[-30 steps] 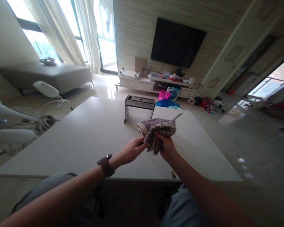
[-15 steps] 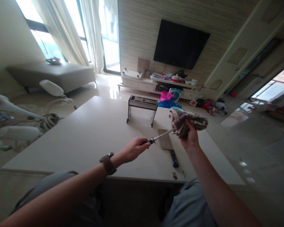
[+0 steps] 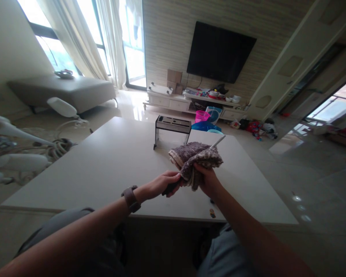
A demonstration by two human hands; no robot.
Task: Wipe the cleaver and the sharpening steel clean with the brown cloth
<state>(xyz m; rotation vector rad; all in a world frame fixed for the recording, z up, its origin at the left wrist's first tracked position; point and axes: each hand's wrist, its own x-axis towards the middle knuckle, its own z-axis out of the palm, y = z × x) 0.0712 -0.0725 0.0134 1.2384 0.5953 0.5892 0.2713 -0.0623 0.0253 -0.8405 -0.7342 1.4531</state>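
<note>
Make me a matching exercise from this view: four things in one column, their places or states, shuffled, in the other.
Things:
1. Left hand
2. Cloth
3. Watch
4. Television

Places or states:
A. strapped on a wrist
B. mounted on the wall
C. gripping a dark handle
D. bunched in the right hand, a rod sticking out

Pairs: 1-C, 2-D, 3-A, 4-B

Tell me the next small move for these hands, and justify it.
The left hand should probably draw the dark handle back, sliding the rod through the cloth: it grips the handle close to the cloth, while the right hand holds the cloth around the rod, which pokes out past the far side.
</note>
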